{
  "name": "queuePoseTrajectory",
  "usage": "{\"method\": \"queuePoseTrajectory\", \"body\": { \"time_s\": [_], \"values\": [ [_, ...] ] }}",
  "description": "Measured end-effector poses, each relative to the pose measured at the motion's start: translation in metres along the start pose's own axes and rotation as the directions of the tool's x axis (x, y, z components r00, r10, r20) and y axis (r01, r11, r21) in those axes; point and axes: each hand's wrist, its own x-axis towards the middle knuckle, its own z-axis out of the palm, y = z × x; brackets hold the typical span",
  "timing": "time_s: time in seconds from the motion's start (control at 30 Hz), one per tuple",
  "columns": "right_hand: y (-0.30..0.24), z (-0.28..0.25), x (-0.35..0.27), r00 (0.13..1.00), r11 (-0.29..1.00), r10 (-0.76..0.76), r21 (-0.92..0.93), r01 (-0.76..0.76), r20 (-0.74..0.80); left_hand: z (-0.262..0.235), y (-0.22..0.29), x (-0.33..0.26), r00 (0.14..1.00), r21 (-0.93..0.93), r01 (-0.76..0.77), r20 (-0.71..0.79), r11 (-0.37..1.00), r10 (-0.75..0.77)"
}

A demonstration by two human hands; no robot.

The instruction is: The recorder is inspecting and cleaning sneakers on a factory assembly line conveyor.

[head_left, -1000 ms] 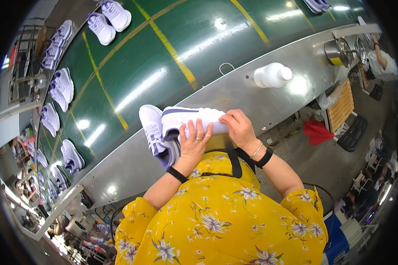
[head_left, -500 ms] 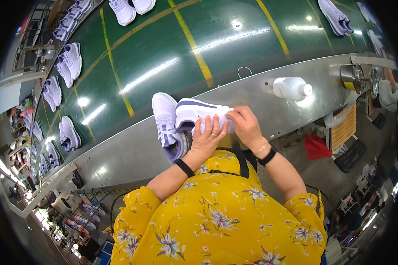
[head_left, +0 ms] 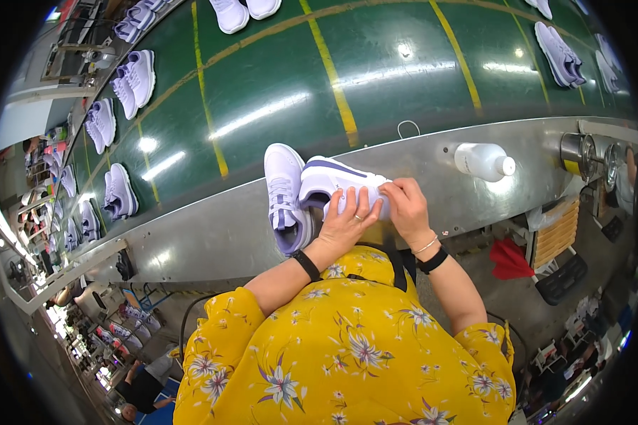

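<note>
A pale lilac sneaker (head_left: pixel 337 173) with a dark purple stripe lies on its side at the edge of the metal ledge. My left hand (head_left: pixel 347 223) is closed over it, its fingers spread along the upper and a ring on one finger. At the sneaker's right end, my right hand (head_left: pixel 406 205) pinches the edge between thumb and fingers. Whether anything small sits in that pinch is hidden. The matching sneaker (head_left: pixel 282 188) stands upright just left of the held one, toe pointing away from me, laces showing.
Beyond the metal ledge (head_left: pixel 205 230) runs a green conveyor belt (head_left: pixel 276 92) with yellow lines, carrying several pairs of lilac sneakers. To my right, a white bottle (head_left: pixel 478 161) lies on the ledge near a metal canister (head_left: pixel 574 152). A wire loop (head_left: pixel 408 129) lies near the ledge's far edge.
The whole view has turned slightly clockwise, so belt, bottle and sneakers sit further right. Both hands keep the same hold on the sneaker, with only slight finger movement.
</note>
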Motion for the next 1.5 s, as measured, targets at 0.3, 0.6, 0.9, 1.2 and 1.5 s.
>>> {"method": "queuePoseTrajectory", "body": {
  "time_s": [0.3,0.6,0.9,1.2,1.5],
  "values": [
    [0.024,-0.03,-0.072,0.988,0.99,0.137,-0.022,-0.139,-0.077,-0.005,0.001,0.002,1.0,-0.022,0.026,-0.008,0.999,-0.027],
    [0.042,-0.038,-0.1,0.917,0.926,0.375,0.013,-0.377,-0.134,-0.042,-0.014,0.025,0.981,-0.3,0.172,-0.032,0.938,-0.19],
    [0.019,-0.014,-0.056,0.911,0.899,0.413,0.161,-0.407,0.002,-0.18,-0.111,0.029,0.707,-0.637,0.474,-0.135,0.607,-0.694],
    [0.006,0.02,-0.03,0.937,0.914,0.337,0.206,-0.349,0.09,-0.08,-0.149,-0.098,0.296,-0.07,0.954,0.376,0.292,-0.878],
    [0.004,0.051,0.002,0.929,0.891,0.344,0.264,-0.368,0.135,-0.071,-0.084,-0.044,0.6,-0.35,0.771,0.115,0.533,-0.792]
  ]
}}
